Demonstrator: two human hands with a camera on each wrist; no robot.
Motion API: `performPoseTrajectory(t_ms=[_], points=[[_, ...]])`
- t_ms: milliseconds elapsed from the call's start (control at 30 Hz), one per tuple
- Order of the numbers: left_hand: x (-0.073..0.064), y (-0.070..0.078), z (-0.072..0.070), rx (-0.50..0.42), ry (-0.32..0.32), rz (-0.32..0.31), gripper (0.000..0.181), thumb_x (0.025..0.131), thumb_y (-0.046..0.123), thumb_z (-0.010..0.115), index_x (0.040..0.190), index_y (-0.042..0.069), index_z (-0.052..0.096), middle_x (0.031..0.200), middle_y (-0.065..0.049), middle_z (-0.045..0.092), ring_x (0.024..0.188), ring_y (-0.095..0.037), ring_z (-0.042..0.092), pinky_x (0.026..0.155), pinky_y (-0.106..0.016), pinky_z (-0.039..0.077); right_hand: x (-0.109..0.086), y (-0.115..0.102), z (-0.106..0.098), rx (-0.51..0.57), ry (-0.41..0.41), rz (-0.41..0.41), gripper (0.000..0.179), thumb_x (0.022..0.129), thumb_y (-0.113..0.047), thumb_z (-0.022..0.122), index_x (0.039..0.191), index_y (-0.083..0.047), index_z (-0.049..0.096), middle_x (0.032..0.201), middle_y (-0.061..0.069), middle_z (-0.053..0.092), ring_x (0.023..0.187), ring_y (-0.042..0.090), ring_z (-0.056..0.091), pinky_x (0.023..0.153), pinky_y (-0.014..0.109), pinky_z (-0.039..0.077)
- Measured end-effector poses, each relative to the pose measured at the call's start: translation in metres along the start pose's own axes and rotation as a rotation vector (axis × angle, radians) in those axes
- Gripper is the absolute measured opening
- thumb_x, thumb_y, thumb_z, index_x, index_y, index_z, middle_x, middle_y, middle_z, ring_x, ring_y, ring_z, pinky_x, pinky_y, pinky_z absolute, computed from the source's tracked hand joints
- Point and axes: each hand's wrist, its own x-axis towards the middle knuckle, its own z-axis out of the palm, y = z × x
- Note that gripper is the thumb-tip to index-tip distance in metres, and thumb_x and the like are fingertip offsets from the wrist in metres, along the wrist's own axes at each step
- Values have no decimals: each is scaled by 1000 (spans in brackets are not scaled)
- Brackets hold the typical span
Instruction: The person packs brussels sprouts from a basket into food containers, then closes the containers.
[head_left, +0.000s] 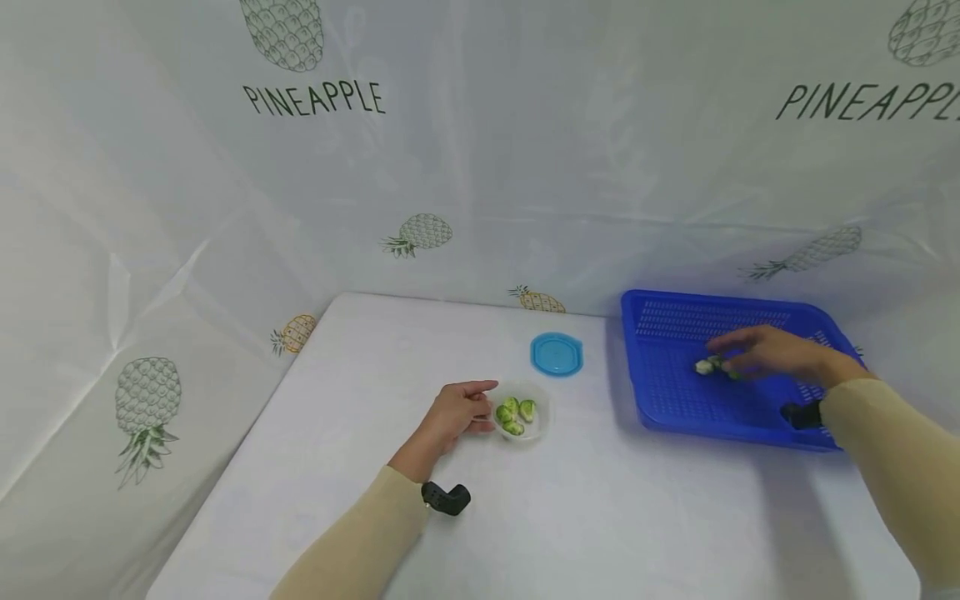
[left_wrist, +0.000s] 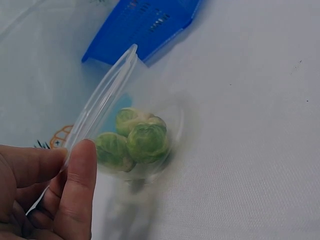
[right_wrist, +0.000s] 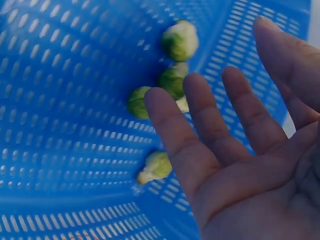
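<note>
My left hand (head_left: 455,414) pinches the rim of a clear plastic bowl (left_wrist: 172,120) between thumb and fingers. Several green Brussels sprouts (left_wrist: 147,142) lie together inside the bowl, which stands on the white table. Over the blue perforated basket (head_left: 660,392) on the right, my right hand (head_left: 772,357) reaches in with its fingers spread and relaxed. Nothing is between the fingers in the right wrist view. Several more Brussels sprouts (right_wrist: 180,41) lie on the basket floor just beyond the fingertips, partly covered by them.
A light blue lid (head_left: 557,355) lies flat on the table (head_left: 360,367) behind the bowl, left of the basket. The basket stands close to a plastic sheet (head_left: 525,167) printed with pineapples, which hangs along the back and left.
</note>
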Motion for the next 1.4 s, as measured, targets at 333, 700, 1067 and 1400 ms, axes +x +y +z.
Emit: performPoseTrajectory(t_ms=[333, 700, 1067, 1400], points=[[1, -1, -2, 5, 5, -2, 45, 99, -2, 63, 142, 11, 68, 103, -6, 55, 79, -16, 67, 74, -27, 66, 15, 3, 10, -12, -54, 46, 58, 101, -10, 68, 151, 11, 46, 158, 43, 30, 138, 58, 46, 99, 59, 60], [3, 0, -3, -4, 14, -17, 45, 98, -3, 64, 141, 9, 68, 103, -6, 55, 76, -15, 66, 74, -27, 67, 29, -1, 18, -136, 11, -3, 52, 97, -6, 69, 144, 13, 54, 141, 35, 58, 126, 46, 61, 99, 49, 61], [2, -1, -3, -15, 11, -13, 46, 98, -4, 64, 142, 7, 67, 103, -6, 55, 80, -16, 65, 74, -28, 67, 39, 9, 24, -190, 43, -14, 50, 96, -8, 71, 139, 14, 58, 138, 34, 61, 125, 51, 60, 102, 61, 56], [2, -1, -4, -10, 17, -11, 45, 98, -3, 63, 141, 8, 68, 103, -6, 55, 79, -16, 66, 74, -28, 67, 48, 9, 30, -206, 74, -8, 43, 93, -13, 78, 130, 7, 68, 130, 27, 68, 120, 42, 64, 95, 43, 57]])
